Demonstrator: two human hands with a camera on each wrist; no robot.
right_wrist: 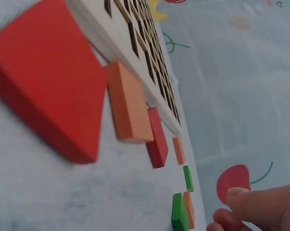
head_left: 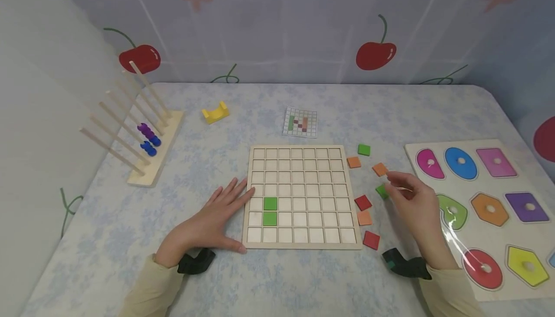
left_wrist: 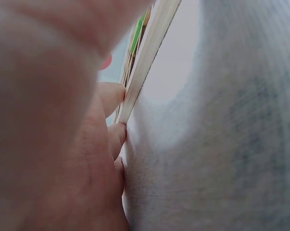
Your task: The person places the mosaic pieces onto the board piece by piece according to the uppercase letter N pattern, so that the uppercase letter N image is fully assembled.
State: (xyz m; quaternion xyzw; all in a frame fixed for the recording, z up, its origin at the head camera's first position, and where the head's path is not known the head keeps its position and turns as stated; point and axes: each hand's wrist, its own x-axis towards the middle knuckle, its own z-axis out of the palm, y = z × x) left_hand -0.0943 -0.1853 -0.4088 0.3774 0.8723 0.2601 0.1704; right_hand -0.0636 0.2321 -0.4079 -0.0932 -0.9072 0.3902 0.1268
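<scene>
A wooden grid board (head_left: 303, 246) lies on the table, with two green square tiles (head_left: 270, 204) in its lower left cells. My left hand (head_left: 212, 223) rests palm down with spread fingers against the board's left edge; the left wrist view has its fingertips (left_wrist: 119, 132) at the board's side. My right hand (head_left: 414, 201) hovers right of the board, thumb and index finger bent over a loose green tile (head_left: 381, 191). In the right wrist view that green tile (right_wrist: 180, 211) lies on the table, apart from the thumb (right_wrist: 250, 202). Beside it is an orange tile (head_left: 380, 169).
More loose tiles, such as a red tile (head_left: 371, 240), line the board's right side. Behind the board lies a pattern card (head_left: 300, 122). A pegged stand (head_left: 156, 163) and a yellow piece (head_left: 216, 112) are at left, a shape puzzle board (head_left: 459, 223) at right.
</scene>
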